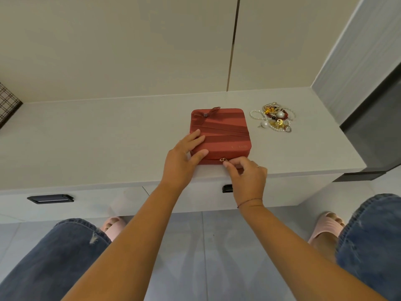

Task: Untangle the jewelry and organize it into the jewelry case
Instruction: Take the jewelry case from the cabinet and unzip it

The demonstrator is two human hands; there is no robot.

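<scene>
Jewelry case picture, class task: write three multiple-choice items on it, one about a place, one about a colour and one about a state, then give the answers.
1. Where does the jewelry lie relative to the case?
A. On its lid
B. On the counter, right of it and apart from it
C. Inside it

2. What colour is the case?
A. Red
B. Blue
C. Green

3. What state is the case in?
A. Shut
B. Wide open
C. Lid taken off

Answers:
1 B: the tangled pile sits on the white counter beside the case, not touching it.
2 A: the lid and sides are red.
3 A: the lid lies flat. The right hand pinches the zip pull and the left hand rests on the lid.
</scene>
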